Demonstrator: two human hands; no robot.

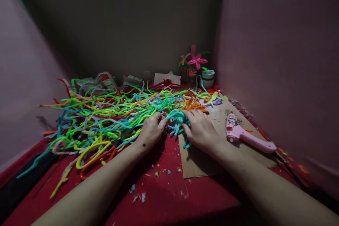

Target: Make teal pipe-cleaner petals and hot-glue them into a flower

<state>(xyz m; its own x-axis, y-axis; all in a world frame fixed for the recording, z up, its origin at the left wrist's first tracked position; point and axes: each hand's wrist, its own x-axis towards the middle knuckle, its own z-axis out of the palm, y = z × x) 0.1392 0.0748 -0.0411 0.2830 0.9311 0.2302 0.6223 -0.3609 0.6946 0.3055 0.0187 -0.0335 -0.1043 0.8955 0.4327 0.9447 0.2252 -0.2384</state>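
Observation:
Both hands meet at a bundle of bent teal pipe cleaners [178, 120] near the middle of the table. My left hand [153, 127] is closed, its thumb and fingers pinching one end of the teal bundle on its left side. My right hand [200, 129] curls over the bundle's right side, with the fingers wrapped on it and some teal ends poking out below. Just behind the right fingers lies an orange pipe cleaner piece [194, 105]. A big heap of loose, many-coloured pipe cleaners [106, 113] spreads left of and behind my left hand.
A pink glue gun [251, 139] lies on a cardboard sheet [196, 166] at right, its cord trailing toward the front. Dark-handled scissors [120, 139] rest in the heap. Behind stand a pink pipe cleaner flower [197, 61] and a small pot [208, 77]. Scraps dot the red cloth [159, 201].

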